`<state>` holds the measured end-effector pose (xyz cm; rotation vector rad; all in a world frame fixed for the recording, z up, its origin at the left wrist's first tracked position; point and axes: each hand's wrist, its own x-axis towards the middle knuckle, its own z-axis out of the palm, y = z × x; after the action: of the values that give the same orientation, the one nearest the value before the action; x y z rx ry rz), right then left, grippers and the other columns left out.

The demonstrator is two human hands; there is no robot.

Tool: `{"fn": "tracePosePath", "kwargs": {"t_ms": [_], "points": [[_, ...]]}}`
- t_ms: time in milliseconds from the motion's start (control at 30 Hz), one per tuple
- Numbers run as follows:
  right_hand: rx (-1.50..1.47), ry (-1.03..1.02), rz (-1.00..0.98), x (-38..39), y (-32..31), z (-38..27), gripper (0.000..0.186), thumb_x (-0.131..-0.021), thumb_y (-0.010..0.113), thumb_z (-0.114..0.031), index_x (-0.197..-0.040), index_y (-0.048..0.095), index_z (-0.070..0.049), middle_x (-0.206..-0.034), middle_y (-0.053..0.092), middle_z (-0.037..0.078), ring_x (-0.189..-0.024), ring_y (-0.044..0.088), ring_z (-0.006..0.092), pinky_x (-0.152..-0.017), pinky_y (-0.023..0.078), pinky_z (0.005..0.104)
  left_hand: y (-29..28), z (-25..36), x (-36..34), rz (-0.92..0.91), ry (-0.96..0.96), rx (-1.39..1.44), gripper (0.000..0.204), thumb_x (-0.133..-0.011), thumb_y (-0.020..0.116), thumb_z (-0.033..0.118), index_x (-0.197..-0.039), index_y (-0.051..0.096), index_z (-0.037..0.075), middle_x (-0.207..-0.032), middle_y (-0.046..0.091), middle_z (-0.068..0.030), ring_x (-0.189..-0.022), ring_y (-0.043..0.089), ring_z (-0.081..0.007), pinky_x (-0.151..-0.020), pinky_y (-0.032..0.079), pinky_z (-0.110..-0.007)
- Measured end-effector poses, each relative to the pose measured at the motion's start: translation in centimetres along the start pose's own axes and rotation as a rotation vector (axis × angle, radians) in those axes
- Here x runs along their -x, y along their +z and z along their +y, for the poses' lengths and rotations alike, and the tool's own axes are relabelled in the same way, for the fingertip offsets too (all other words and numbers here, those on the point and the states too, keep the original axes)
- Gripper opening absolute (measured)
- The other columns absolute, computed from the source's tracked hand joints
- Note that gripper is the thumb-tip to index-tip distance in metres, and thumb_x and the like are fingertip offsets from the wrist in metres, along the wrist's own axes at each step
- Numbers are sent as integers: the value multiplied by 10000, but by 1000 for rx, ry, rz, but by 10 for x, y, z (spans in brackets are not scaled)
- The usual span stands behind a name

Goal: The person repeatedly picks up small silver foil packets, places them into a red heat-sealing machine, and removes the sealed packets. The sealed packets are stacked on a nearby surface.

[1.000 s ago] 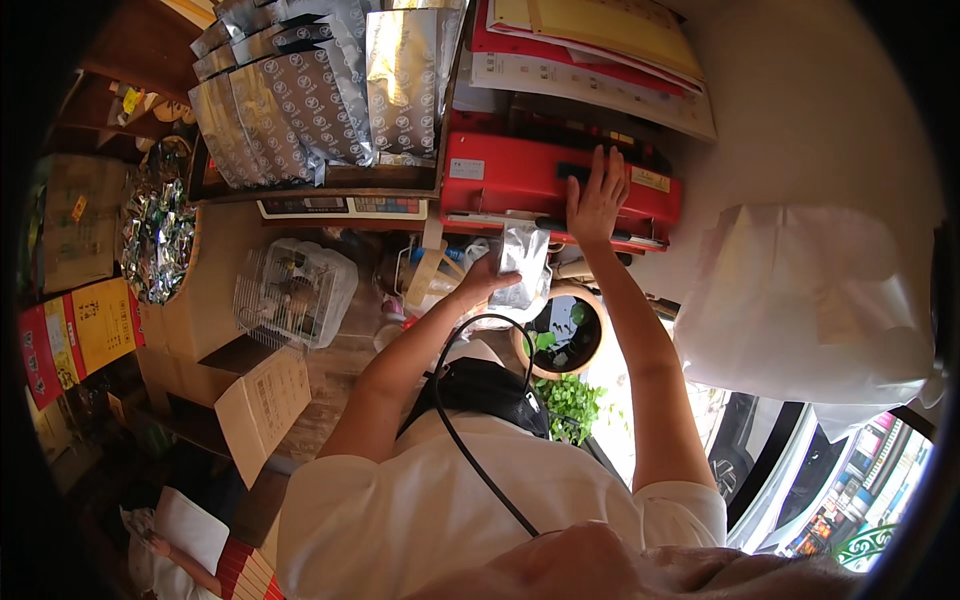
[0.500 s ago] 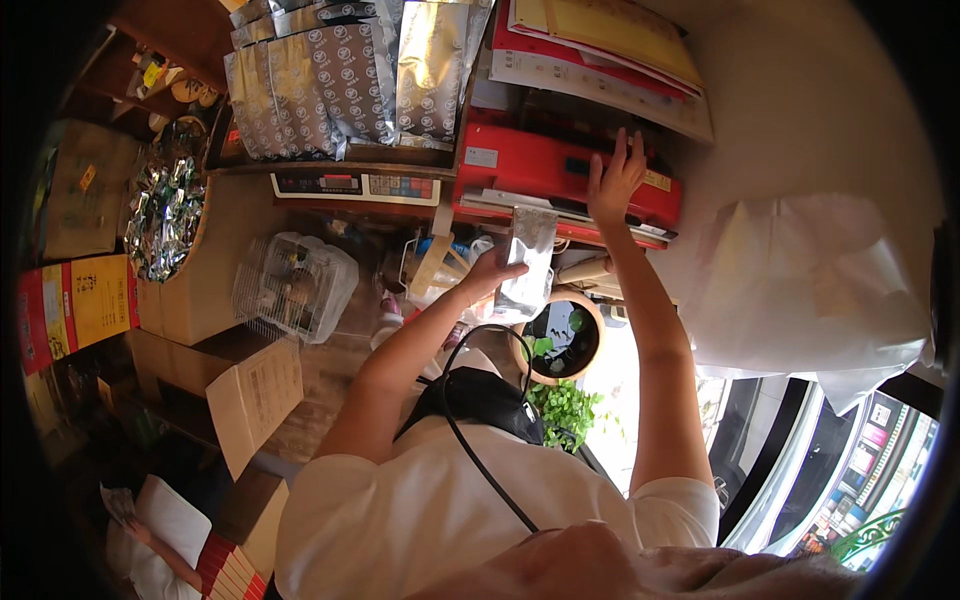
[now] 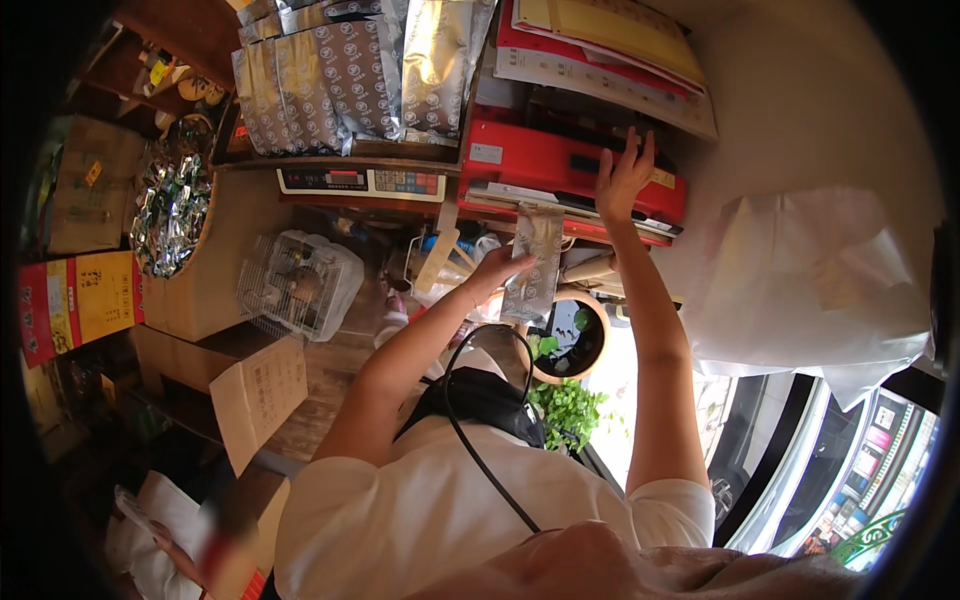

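Observation:
My left hand point(image 3: 497, 270) pinches a patterned silver foil pouch point(image 3: 535, 270) by its left side. The pouch hangs with its top edge close to the front of a long red bar-type bag sealer point(image 3: 530, 150). Whether its edge sits inside the sealer's slot, I cannot tell. Stretched fingers of my right hand point(image 3: 628, 180) lie on the upper right part of the sealer, pressed against its red arm, holding nothing.
Left of the sealer, a tray of filled foil pouches point(image 3: 330, 90) stands above a digital scale point(image 3: 360, 184). Envelopes point(image 3: 610, 45) are stacked behind. A wire cage point(image 3: 300, 285), an open carton point(image 3: 262, 400), a potted plant point(image 3: 575, 340) and a white plastic bag point(image 3: 810, 290) surround me. Someone sits lower left point(image 3: 160, 530).
The pouch has turned in my left hand, so its glare is gone and its pattern shows. My right hand stays on the sealer. At lower left the other person's arm has moved.

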<state>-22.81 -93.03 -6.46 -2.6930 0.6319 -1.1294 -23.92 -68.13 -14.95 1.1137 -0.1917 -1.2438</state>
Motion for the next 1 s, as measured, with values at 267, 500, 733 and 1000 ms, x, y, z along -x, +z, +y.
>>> {"fn": "tracePosePath", "kwargs": {"t_ms": [267,500,733,1000], "points": [[-1110,668,-424,25,-88,-29,387,-844,625,-109,-1203,521,-9,-1258,505,118,-1181,466,242,-990,352,330,10,34,53,-170,164,-87,590,-750,732,96,-1262,449,15,-1171,542,-56,-1077,512,-144,-945,398,-302],[-1178,115,-560,26,-159,-116,401,-665,789,-119,-1032,635,-71,-1189,538,97,-1227,431,273,-1039,315,406,9,110,100,227,738,-799,560,-587,776,47,-1109,581,96,-1065,606,-81,-961,599,-240,-806,495,-317],[-983,-138,-412,19,-191,-146,163,-602,751,35,-717,694,-65,-989,589,56,-1125,496,279,-927,398,402,-9,178,151,496,1367,-1464,393,-677,722,0,-1039,598,93,-1128,604,-67,-1020,594,-242,-869,481,-366],[-761,702,-91,118,-79,-54,110,-837,656,-93,-816,602,0,-725,609,22,-660,538,67,-604,438,219,-41,171,192,570,1271,-1441,485,-600,768,11,-1053,600,57,-1140,601,-96,-1041,578,-278,-886,471,-384]]}}
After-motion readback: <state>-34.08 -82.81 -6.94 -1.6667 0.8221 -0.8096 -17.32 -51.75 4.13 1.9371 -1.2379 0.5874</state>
